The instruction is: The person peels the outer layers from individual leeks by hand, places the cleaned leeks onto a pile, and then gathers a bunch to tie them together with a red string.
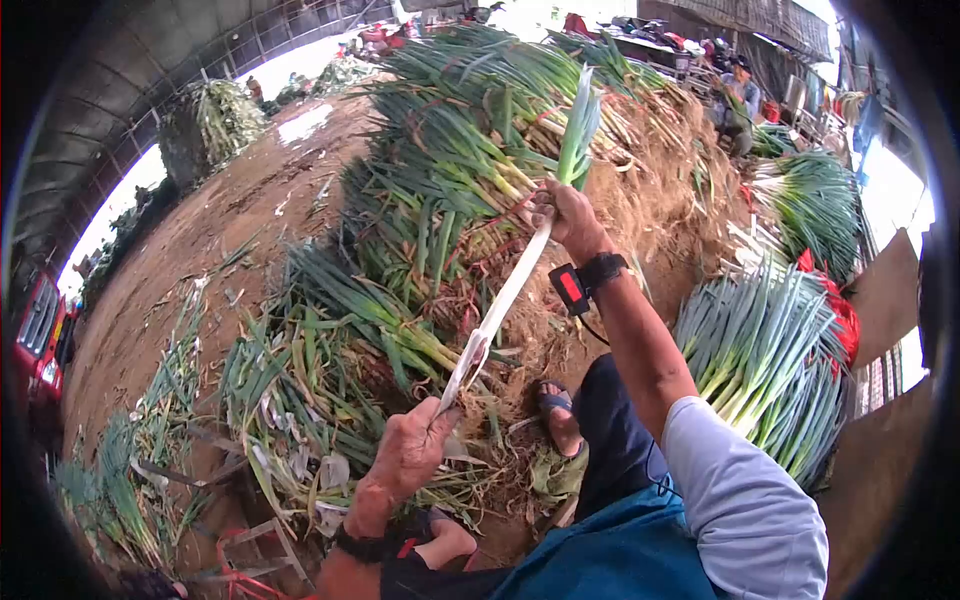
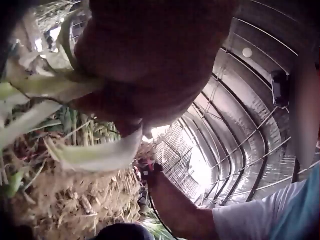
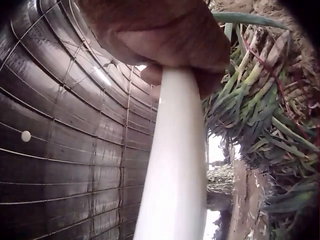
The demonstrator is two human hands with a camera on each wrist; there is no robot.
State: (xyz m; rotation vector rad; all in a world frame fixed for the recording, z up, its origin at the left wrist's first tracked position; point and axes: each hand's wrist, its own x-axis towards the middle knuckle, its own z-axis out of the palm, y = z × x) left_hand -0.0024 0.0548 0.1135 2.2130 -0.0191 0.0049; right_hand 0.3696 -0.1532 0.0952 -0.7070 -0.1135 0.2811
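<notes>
A long leek [image 1: 512,285] slants across the head view, its green leaves at the top and its white stem running down to the left. My right hand [image 1: 570,218] grips it where white meets green; in the right wrist view the white stem [image 3: 175,155] comes out below the curled fingers of that hand [image 3: 165,35]. At the lower end my left hand [image 1: 408,455] pinches the stem's tip, where loose strips of outer skin hang. The left wrist view shows that hand [image 2: 150,60] dark and close, with pale peeled leaf [image 2: 100,156] beside its fingers.
Heaped leeks [image 1: 430,150] lie ahead on the soil. Trimmed leeks [image 1: 765,350] are stacked at the right by a red bag [image 1: 840,310]. Leaf waste [image 1: 290,400] covers the ground at the left. A person [image 1: 738,100] sits at the back right.
</notes>
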